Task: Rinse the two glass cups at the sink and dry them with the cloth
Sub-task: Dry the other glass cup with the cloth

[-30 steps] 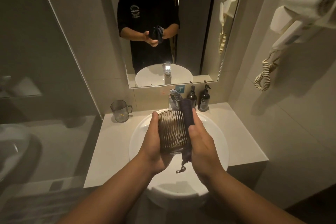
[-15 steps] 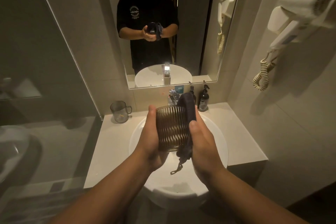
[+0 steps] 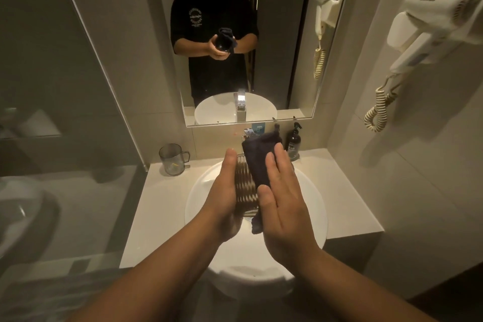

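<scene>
Two hands work over the white sink [image 3: 311,206]. The left hand [image 3: 226,191] curls round the ribbed glass cup [image 3: 244,188] from its left side and holds it tilted above the basin. The right hand [image 3: 282,196] lies flat, its fingers straight, and presses the dark cloth [image 3: 258,159] against the cup's right side, so the cloth sits between palm and glass. A tail of cloth hangs below the cup. The second glass cup [image 3: 172,159], a clear one with a handle, stands on the counter [image 3: 159,206] to the left of the sink, well apart from the hands, just beside the wall.

The step in hand looks like drying the ribbed cup. The risk is a slip: the glass may be wet, only one hand truly grips it, and a hard rub from the flat right hand could push it out of the left hand's curl and drop it into the hard basin, where it could chip or break. The hanging tail could also touch the basin and soak up water, which would smear the cup again. Whether the handled cup is rinsed yet I cannot tell.
</scene>
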`<state>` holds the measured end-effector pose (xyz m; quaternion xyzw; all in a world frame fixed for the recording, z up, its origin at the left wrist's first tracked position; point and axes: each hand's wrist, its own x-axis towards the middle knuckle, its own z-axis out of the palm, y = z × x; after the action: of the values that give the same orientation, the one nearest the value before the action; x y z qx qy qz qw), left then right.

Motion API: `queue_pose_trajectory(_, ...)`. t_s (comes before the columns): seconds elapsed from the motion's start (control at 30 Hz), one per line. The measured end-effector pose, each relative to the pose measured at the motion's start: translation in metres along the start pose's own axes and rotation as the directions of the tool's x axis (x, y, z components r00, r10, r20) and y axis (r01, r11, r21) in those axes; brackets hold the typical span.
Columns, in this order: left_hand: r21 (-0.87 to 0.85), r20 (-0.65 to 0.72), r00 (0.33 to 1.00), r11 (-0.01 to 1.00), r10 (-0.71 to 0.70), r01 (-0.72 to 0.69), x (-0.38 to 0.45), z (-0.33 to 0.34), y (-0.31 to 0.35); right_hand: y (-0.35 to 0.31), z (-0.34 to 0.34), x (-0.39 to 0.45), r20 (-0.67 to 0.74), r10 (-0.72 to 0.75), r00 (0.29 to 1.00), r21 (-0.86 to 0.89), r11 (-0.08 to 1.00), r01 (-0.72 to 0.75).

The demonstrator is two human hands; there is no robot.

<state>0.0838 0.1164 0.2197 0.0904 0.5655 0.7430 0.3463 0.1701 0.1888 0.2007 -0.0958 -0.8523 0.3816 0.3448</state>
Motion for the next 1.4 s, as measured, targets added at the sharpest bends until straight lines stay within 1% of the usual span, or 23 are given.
queue_pose_trajectory(0.07,-0.094,0.037,0.997,0.993,-0.067,0.070,0.002,-0.005,-0.002,0.006,-0.004,0.003,0.059,0.112,0.992,0.268,0.956,-0.124)
queue_pose_trajectory(0.1,-0.126,0.052,0.995,0.988,-0.083,0.089,0.004,-0.007,-0.003,0.010,-0.005,0.005,0.083,0.161,0.983,0.345,0.921,-0.180)
queue_pose_trajectory(0.17,-0.151,0.070,0.993,0.983,-0.099,0.108,0.006,-0.009,-0.003,0.015,-0.005,0.009,0.116,0.222,0.968,0.351,0.903,-0.249)
queue_pose_trajectory(0.23,-0.095,0.002,0.997,0.992,-0.079,0.079,0.007,-0.007,-0.003,0.014,-0.005,0.008,0.108,0.219,0.970,0.259,0.935,-0.241)
queue_pose_trajectory(0.33,0.062,-0.157,0.987,0.998,0.023,-0.013,0.011,-0.004,-0.006,0.009,-0.005,0.007,0.083,0.085,0.993,0.012,0.996,-0.086)
queue_pose_trajectory(0.43,0.050,-0.031,0.998,0.998,0.048,-0.046,0.008,-0.003,-0.008,0.010,-0.001,0.006,0.073,-0.100,0.992,-0.270,0.956,0.116)
queue_pose_trajectory(0.5,0.007,0.022,0.999,0.999,0.038,-0.039,0.009,-0.003,-0.007,0.011,0.001,0.009,0.076,-0.137,0.988,-0.287,0.946,0.154)
queue_pose_trajectory(0.53,-0.012,0.021,0.999,0.999,0.038,-0.038,0.009,-0.004,-0.007,0.012,0.001,0.009,0.084,-0.123,0.989,-0.242,0.960,0.140)
queue_pose_trajectory(0.6,-0.081,-0.004,1.000,0.997,-0.002,0.002,0.010,-0.007,-0.008,0.016,0.000,0.011,0.124,-0.008,0.992,0.017,1.000,0.006)
queue_pose_trajectory(0.67,-0.163,0.027,0.997,0.984,-0.074,0.077,0.011,-0.011,-0.007,0.020,-0.001,0.013,0.173,0.150,0.974,0.315,0.928,-0.199)
queue_pose_trajectory(0.7,-0.186,0.049,0.995,0.978,-0.091,0.099,0.012,-0.013,-0.006,0.021,-0.002,0.014,0.183,0.192,0.964,0.374,0.894,-0.249)
queue_pose_trajectory(0.73,-0.190,0.039,0.995,0.977,-0.090,0.096,0.013,-0.014,-0.006,0.019,-0.002,0.015,0.176,0.202,0.963,0.365,0.896,-0.254)
queue_pose_trajectory(0.8,-0.081,-0.055,0.997,0.995,-0.054,0.049,0.017,-0.013,-0.005,0.015,-0.002,0.014,0.124,0.163,0.979,0.227,0.956,-0.188)
queue_pose_trajectory(0.87,0.036,-0.141,0.990,0.999,-0.006,0.011,0.016,-0.007,-0.001,0.011,-0.002,0.015,0.080,0.063,0.995,0.027,0.997,-0.066)
queue_pose_trajectory(0.97,0.028,-0.057,0.998,1.000,0.006,-0.004,0.012,-0.003,-0.001,0.015,0.000,0.015,0.053,-0.147,0.988,-0.258,0.953,0.156)
queue_pose_trajectory(1.03,-0.004,0.017,1.000,1.000,0.001,-0.001,0.010,-0.001,-0.002,0.018,0.002,0.016,0.050,-0.174,0.984,-0.301,0.936,0.181)
queue_pose_trajectory(1.13,-0.038,0.060,0.997,0.998,-0.043,0.045,0.014,-0.006,-0.006,0.014,0.001,0.014,0.088,-0.104,0.991,-0.160,0.980,0.117)
queue_pose_trajectory(1.23,-0.134,0.107,0.980,0.975,-0.165,0.179,0.021,-0.015,-0.010,0.015,-0.004,0.017,0.149,0.046,0.988,0.143,0.987,-0.068)
queue_pose_trajectory(1.27,-0.186,0.136,0.973,0.960,-0.186,0.210,0.024,-0.018,-0.010,0.016,-0.005,0.021,0.174,0.151,0.973,0.273,0.942,-0.195)
queue_pose_trajectory(1.3,-0.241,0.165,0.967,0.943,-0.192,0.229,0.025,-0.021,-0.009,0.019,-0.008,0.027,0.205,0.311,0.928,0.416,0.831,-0.370)
queue_pose_trajectory(1.33,-0.294,0.178,0.966,0.927,-0.185,0.232,0.026,-0.025,-0.008,0.026,-0.010,0.034,0.247,0.502,0.829,0.522,0.652,-0.550)
queue_pose_trajectory(1.37,-0.344,0.184,0.969,0.913,-0.165,0.221,0.027,-0.028,-0.006,0.032,-0.014,0.038,0.308,0.653,0.692,0.579,0.449,-0.681)
queue_pose_trajectory(1.4,-0.385,0.177,0.973,0.900,-0.146,0.205,0.028,-0.031,-0.003,0.038,-0.018,0.039,0.359,0.743,0.565,0.607,0.274,-0.746)
